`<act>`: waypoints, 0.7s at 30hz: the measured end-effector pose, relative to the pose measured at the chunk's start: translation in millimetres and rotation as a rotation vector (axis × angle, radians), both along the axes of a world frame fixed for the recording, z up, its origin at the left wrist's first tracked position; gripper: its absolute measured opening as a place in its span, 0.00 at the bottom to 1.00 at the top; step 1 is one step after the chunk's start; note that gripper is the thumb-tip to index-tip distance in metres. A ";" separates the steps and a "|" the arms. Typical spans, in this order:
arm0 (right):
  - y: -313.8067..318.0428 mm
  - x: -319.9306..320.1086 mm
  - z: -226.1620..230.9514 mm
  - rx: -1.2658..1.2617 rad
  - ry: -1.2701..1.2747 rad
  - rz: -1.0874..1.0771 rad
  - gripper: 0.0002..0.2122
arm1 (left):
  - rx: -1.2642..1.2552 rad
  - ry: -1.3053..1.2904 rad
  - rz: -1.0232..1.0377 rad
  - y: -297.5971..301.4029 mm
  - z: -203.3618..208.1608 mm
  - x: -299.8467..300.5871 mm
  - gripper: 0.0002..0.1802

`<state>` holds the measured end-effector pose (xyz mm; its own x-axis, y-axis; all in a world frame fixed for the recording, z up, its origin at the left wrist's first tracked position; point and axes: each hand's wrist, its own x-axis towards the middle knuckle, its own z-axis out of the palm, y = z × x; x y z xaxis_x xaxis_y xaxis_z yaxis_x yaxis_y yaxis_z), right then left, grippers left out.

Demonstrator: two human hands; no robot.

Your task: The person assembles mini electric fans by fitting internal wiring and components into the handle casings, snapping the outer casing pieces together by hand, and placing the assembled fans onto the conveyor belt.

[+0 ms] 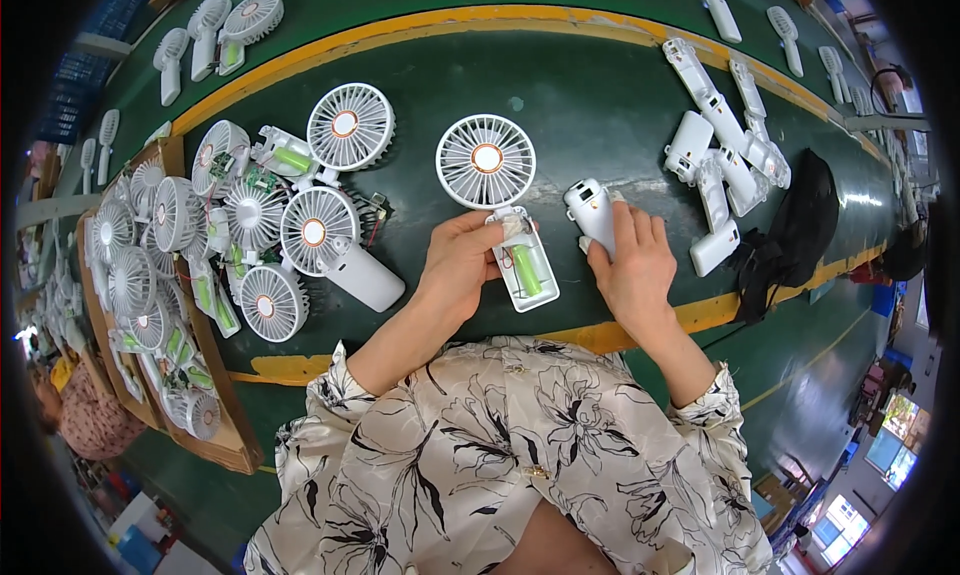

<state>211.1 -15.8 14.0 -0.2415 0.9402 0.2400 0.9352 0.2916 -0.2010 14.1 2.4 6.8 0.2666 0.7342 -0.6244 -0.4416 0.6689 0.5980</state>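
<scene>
A white handheld fan (486, 161) with an orange-ringed hub lies in front of me. Its handle (535, 283) is uncovered, showing a green battery (525, 269) and thin red wires. My left hand (458, 265) grips the upper end of that handle, thumb on top. Beside it, my right hand (636, 260) closes around a white handle cover (592, 213) whose outer side faces up. The cover and the fan are apart. Pale wraps show on some fingertips of both hands.
Several fans (318, 231) are heaped at the left, next to a cardboard box (225, 415) full of more. Loose white handle covers (716, 145) lie at the right, near a black cloth bag (805, 215). Beyond the yellow strip (480, 17), more fans (210, 30) sit on a green surface.
</scene>
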 end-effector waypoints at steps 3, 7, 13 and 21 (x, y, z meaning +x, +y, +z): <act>-2.0 -6.8 15.6 -0.009 0.100 -0.049 0.24 | 0.004 0.001 -0.013 -0.5 0.9 1.2 0.16; -21.5 -32.5 56.5 -0.070 0.220 0.147 0.26 | -0.067 -0.033 0.078 -0.9 1.1 2.5 0.23; -26.8 -66.2 56.9 -0.094 0.160 0.294 0.25 | -0.095 -0.211 0.090 -2.4 2.3 1.4 0.37; -10.0 -68.4 35.0 -0.049 0.126 0.200 0.24 | -0.094 -0.193 0.124 -3.9 3.7 2.9 0.31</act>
<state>142.7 -25.8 49.0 -0.3950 0.8881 0.2352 0.8265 0.4553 -0.3311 17.0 -1.6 10.4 0.2987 0.7098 -0.6380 -0.6240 0.6510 0.4322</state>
